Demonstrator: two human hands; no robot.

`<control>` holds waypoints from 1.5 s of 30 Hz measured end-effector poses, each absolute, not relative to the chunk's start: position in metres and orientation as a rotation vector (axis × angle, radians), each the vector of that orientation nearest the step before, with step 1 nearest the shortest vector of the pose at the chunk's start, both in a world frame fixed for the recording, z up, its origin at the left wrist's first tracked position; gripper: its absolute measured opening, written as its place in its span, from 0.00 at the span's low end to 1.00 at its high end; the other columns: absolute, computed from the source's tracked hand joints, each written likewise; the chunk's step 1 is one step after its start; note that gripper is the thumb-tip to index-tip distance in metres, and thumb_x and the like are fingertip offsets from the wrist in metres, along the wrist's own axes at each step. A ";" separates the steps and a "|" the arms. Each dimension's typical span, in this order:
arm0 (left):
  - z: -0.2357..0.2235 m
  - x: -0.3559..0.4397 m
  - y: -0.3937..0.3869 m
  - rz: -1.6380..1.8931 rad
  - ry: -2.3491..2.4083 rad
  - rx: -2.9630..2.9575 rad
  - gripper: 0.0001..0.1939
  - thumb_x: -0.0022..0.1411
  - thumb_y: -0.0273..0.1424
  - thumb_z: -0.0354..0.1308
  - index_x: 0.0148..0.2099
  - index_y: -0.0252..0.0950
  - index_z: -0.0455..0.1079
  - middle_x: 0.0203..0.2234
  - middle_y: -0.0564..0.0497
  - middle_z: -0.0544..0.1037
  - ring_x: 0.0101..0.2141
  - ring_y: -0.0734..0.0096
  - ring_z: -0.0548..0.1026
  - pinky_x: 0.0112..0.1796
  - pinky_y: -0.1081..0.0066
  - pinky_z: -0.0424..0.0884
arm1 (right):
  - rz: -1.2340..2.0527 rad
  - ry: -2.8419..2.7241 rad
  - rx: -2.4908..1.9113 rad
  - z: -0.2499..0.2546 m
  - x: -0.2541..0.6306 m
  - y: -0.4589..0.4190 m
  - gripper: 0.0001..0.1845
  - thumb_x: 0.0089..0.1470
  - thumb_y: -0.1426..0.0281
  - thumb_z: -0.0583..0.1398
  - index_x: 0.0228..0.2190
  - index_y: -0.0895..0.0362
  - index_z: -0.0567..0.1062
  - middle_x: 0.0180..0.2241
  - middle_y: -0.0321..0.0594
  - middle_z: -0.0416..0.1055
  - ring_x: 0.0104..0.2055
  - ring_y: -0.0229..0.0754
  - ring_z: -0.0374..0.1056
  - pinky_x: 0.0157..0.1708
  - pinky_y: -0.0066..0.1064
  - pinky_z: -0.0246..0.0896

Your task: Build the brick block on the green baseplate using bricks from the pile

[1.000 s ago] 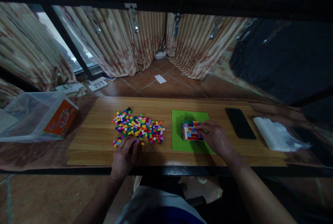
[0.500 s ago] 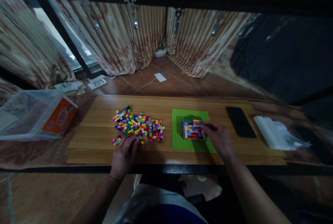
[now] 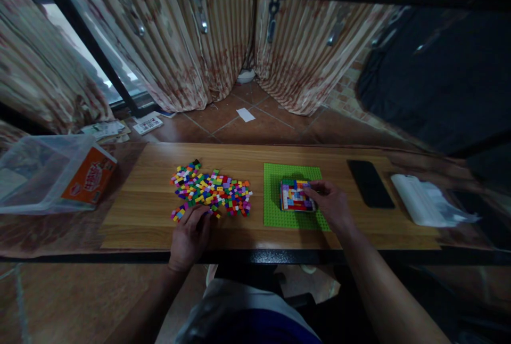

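A heap of small coloured bricks (image 3: pixel 211 193) lies on the wooden board (image 3: pixel 136 211). My left hand (image 3: pixel 190 237) rests at the heap's near edge, its fingers curled with the tips among the bricks. To the right a green baseplate (image 3: pixel 289 179) carries a flat multicoloured block of joined bricks (image 3: pixel 294 195). My right hand (image 3: pixel 332 206) sits on the baseplate's right side, and its fingertips are pinched against the block's right edge.
A black phone (image 3: pixel 370 190) lies right of the baseplate, and a white packet (image 3: pixel 419 204) lies beyond it. A clear plastic bin with an orange box (image 3: pixel 85 174) stands at the far left. Striped curtains (image 3: pixel 223 51) and a tiled floor are behind the table.
My right hand has shifted slightly along the block's right edge. The left hand has stayed at the heap. The view has tilted a little.
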State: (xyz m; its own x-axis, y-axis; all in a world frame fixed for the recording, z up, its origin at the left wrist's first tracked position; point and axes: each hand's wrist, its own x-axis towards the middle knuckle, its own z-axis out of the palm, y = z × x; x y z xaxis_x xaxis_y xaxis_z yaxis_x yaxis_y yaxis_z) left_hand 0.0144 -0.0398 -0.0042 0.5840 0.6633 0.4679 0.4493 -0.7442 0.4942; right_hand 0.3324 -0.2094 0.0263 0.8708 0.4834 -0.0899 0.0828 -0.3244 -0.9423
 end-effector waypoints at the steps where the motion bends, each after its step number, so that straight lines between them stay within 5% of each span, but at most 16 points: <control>1: -0.004 0.014 -0.040 0.935 0.904 2.492 0.09 0.66 0.31 0.55 0.45 0.34 0.72 0.39 0.45 0.78 0.42 0.66 0.77 0.45 0.68 0.74 | 0.430 -0.428 -1.869 0.026 0.332 -0.209 0.25 0.33 0.54 0.70 0.30 0.58 0.76 0.27 0.40 0.77 0.29 0.42 0.72 0.28 0.33 0.68; 10: 0.000 0.014 -0.042 0.983 0.863 2.469 0.09 0.66 0.31 0.54 0.45 0.35 0.72 0.39 0.45 0.78 0.40 0.66 0.78 0.43 0.67 0.75 | 0.389 -0.466 -1.850 0.026 0.332 -0.209 0.23 0.33 0.55 0.71 0.28 0.58 0.76 0.25 0.40 0.76 0.27 0.42 0.71 0.28 0.34 0.67; 18: -0.007 0.011 -0.043 0.995 0.880 2.485 0.11 0.68 0.32 0.51 0.48 0.36 0.70 0.41 0.45 0.79 0.43 0.64 0.78 0.45 0.65 0.76 | 0.056 -0.350 -1.859 0.036 0.283 -0.228 0.18 0.51 0.56 0.62 0.32 0.59 0.76 0.26 0.39 0.74 0.28 0.40 0.68 0.29 0.32 0.63; 27: -0.014 0.008 -0.047 0.994 0.885 2.455 0.12 0.70 0.31 0.48 0.49 0.35 0.70 0.41 0.45 0.80 0.43 0.67 0.79 0.46 0.68 0.77 | 0.566 -0.790 -1.800 0.030 0.178 -0.202 0.15 0.57 0.58 0.58 0.38 0.53 0.78 0.39 0.41 0.77 0.43 0.44 0.72 0.42 0.36 0.66; 37: -0.009 0.004 -0.050 0.911 0.841 2.361 0.13 0.69 0.29 0.48 0.52 0.36 0.69 0.42 0.44 0.80 0.43 0.66 0.79 0.45 0.66 0.77 | 0.728 -1.007 -1.700 0.020 0.138 -0.130 0.16 0.57 0.62 0.56 0.44 0.53 0.77 0.40 0.43 0.78 0.40 0.46 0.73 0.43 0.38 0.67; 45: -0.007 0.003 -0.051 0.921 0.802 2.366 0.12 0.68 0.30 0.50 0.50 0.34 0.70 0.40 0.44 0.81 0.41 0.66 0.79 0.44 0.67 0.77 | 0.731 -0.974 -1.706 0.016 0.131 -0.120 0.12 0.57 0.63 0.56 0.34 0.54 0.79 0.35 0.41 0.78 0.38 0.44 0.73 0.41 0.35 0.65</control>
State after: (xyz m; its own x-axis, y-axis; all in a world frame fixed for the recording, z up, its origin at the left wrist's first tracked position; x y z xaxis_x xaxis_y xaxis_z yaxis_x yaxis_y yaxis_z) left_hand 0.0034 -0.0507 -0.0072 0.6031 0.6644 0.4414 0.3455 -0.7164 0.6061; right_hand 0.1314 -0.1199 0.0163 0.4935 0.8694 -0.0238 0.2659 -0.1769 -0.9476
